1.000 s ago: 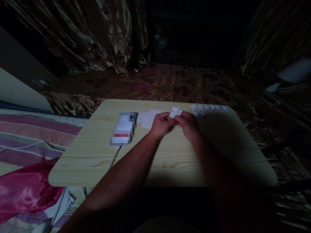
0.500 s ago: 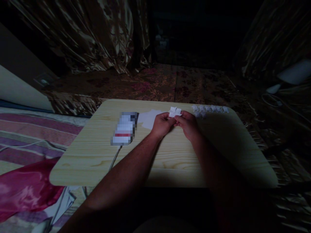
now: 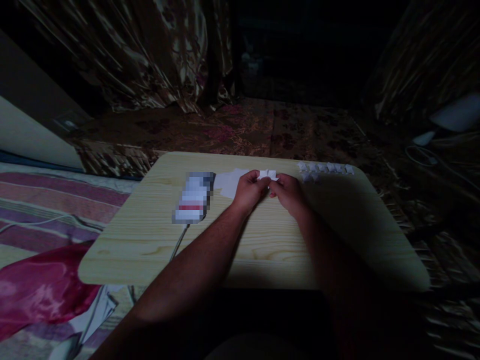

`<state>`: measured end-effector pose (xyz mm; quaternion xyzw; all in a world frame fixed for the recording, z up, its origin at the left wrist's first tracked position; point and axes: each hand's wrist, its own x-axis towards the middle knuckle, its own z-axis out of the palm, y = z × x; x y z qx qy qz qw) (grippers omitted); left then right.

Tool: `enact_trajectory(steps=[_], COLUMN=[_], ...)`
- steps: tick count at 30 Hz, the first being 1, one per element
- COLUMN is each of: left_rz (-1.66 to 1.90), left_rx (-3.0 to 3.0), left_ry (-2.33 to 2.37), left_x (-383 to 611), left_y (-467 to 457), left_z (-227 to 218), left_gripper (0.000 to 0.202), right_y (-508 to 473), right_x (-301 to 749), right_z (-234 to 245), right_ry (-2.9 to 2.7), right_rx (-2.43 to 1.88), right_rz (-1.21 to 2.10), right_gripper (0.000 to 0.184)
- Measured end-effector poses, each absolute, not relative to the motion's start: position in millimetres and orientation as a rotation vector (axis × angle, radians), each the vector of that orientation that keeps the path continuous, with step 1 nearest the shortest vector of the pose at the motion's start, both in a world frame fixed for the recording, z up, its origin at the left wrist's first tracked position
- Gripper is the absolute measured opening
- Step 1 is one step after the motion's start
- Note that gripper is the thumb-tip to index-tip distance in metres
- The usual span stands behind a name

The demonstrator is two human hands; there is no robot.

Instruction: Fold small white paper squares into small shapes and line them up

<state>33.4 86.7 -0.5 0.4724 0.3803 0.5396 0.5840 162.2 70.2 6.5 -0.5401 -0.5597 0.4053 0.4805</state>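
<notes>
Between my two hands is a small folded piece of white paper (image 3: 268,174), held above the far half of the wooden table (image 3: 157,260). My left hand (image 3: 250,192) pinches its left side, with the thumb on the near face. On the right side, my right hand (image 3: 288,194) grips it the same way, and the two thumbs almost meet. The fingers behind the paper are mostly hidden. White paper sheets (image 3: 228,184) lie flat just left of my left hand. Beyond my right hand, several small folded paper pieces (image 3: 330,168) sit in rows.
A blurred-out phone-like device (image 3: 193,197) lies on the table's left, with a cable (image 3: 179,242) running from it. Left of the table are a striped bedspread (image 3: 45,200) and a pink satin cloth (image 3: 41,290). A white lamp-like object (image 3: 455,114) stands at far right.
The folded paper has tipped, so its face looks narrower than the square seen before. My thumbs have moved up onto its near edge. Both hands stay in about the same place.
</notes>
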Motion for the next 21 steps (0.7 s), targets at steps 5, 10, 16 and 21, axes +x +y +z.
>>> enact_trajectory(steps=[5, 10, 16, 21], left_rz=[1.255, 1.243, 1.209, 1.226], left_rx=[1.035, 1.014, 1.001, 1.005], left_ry=[0.874, 0.856, 0.832, 0.822], left_x=[33.0, 33.9, 35.5, 35.9], left_y=[86.5, 84.4, 84.6, 86.1], left_z=[2.0, 5.6, 4.1, 1.0], left_gripper=[0.023, 0.026, 0.029, 0.030], right_y=[69.7, 68.9, 68.4, 67.9], right_x=[161.3, 162.9, 163.4, 161.1], right_z=[3.7, 3.5, 5.4, 5.9], right_ry=[-1.433, -1.500, -1.489, -1.467], right_rx=[-1.371, -1.365, -1.343, -1.353], right_rz=[0.966, 0.890, 0.817, 0.815], right_gripper=[0.026, 0.023, 0.021, 0.019])
